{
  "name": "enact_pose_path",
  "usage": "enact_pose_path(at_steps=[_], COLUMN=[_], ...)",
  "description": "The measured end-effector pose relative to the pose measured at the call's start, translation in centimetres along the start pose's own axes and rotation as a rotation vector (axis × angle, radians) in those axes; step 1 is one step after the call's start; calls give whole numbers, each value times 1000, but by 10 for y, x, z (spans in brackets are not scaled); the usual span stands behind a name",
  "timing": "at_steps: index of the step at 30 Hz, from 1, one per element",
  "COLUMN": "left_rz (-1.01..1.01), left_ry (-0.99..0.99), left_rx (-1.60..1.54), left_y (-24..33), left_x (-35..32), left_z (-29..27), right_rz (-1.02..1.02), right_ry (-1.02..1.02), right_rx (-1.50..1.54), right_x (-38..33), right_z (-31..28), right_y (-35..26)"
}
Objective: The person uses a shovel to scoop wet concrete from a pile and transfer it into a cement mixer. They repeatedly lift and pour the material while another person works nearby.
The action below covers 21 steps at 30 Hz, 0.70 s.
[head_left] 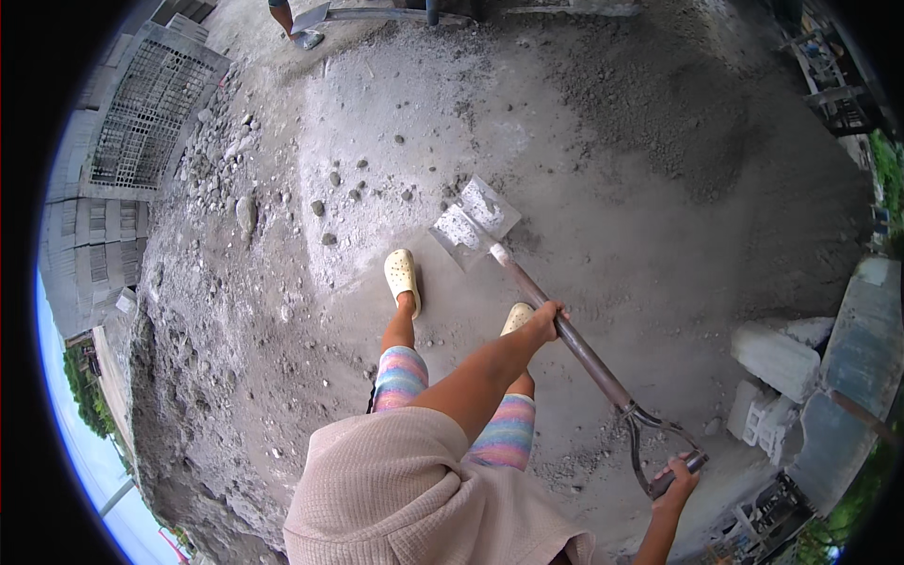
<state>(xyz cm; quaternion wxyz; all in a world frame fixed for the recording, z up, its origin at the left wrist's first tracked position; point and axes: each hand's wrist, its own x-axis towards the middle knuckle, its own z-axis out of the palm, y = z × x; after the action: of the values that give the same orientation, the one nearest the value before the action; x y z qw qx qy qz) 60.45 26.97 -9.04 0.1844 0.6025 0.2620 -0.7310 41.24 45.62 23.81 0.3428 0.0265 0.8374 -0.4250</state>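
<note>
My left hand [549, 320] is wrapped round the shaft of a shovel [595, 367], in front of my body. Farther back and to the right, my right hand [676, 485] grips its D-shaped handle. The flat square blade [508, 218] lies at or just over the ground ahead of my feet, with white patches of powder or glare on its face. Around it spreads grey, dusty ground [565, 245]. A few dark stones [317, 208] lie on a paler, whitish patch of ground [377, 122] to the left of the blade.
Another person's foot [307, 40] stands at the far edge near a long-handled tool [377, 14]. Stones [247, 215] and rubble run along the left, below stacked grey blocks [99, 235]. Dark gravel [659, 104] lies far right. Broken concrete blocks [777, 358] sit at the right.
</note>
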Motion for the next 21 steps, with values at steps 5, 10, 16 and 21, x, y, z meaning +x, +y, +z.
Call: enact_pose_path(at_steps=[5, 10, 16, 21], left_rz=[-126, -24, 56, 250], left_ry=[-115, -215, -227, -75], left_rx=[-77, -395, -463, -416], left_y=[23, 117, 296, 448], left_x=[57, 91, 67, 67], left_z=[79, 40, -94, -251], right_rz=[-98, -171, -111, -67], right_ry=[49, -119, -170, -242], right_rx=[-110, -344, -383, -229], right_x=[81, 121, 16, -108], right_z=[57, 162, 346, 487], right_y=[-45, -71, -49, 64])
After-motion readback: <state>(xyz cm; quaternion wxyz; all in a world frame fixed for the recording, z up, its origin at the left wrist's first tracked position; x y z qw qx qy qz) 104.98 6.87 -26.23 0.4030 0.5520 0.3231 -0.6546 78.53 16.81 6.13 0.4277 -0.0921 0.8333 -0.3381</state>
